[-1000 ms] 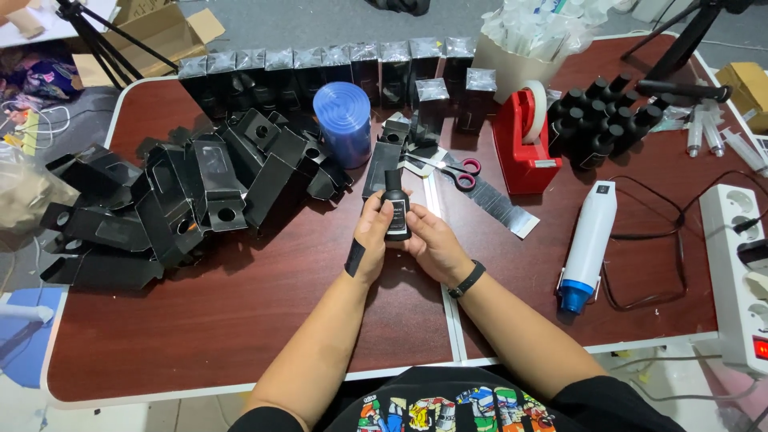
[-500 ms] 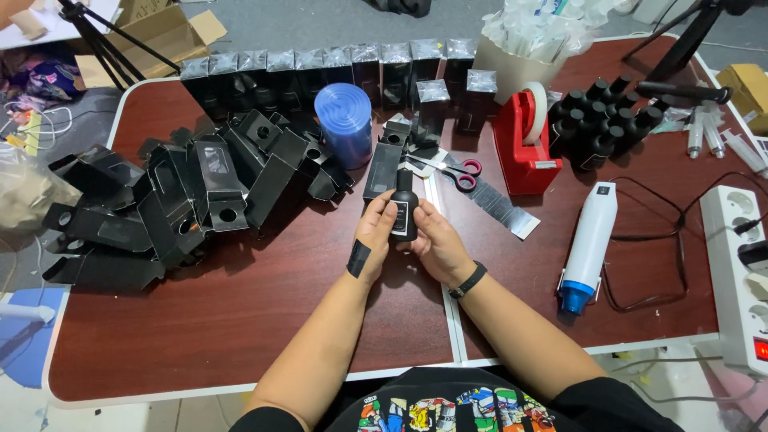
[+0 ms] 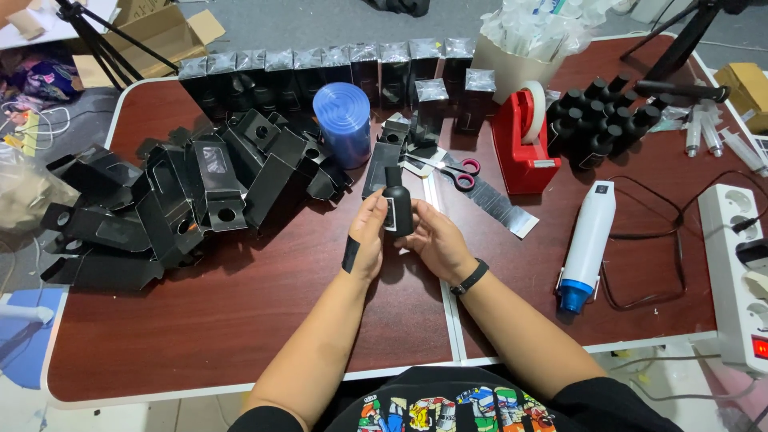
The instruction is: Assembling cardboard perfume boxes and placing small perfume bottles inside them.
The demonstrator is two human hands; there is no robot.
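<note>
A small black bottle (image 3: 398, 206) with a white label and a narrow cap stands upright between my two hands above the dark red table (image 3: 240, 320). My left hand (image 3: 369, 240) grips its left side; a black strip is stuck on that wrist. My right hand (image 3: 433, 242), with a black band on the wrist, cups the bottle from the right. A flat black carton (image 3: 379, 167) lies just beyond the bottle.
A heap of open black cartons (image 3: 176, 200) fills the left. A blue roll (image 3: 342, 124), scissors (image 3: 448, 169), a red tape dispenser (image 3: 524, 140), several black bottles (image 3: 600, 120), a white heat gun (image 3: 586, 244), a power strip (image 3: 732, 272) and a back row of wrapped boxes (image 3: 336, 72) surround my hands.
The bottle has come free of the flat carton and my hands have drawn it slightly toward me and turned it upright.
</note>
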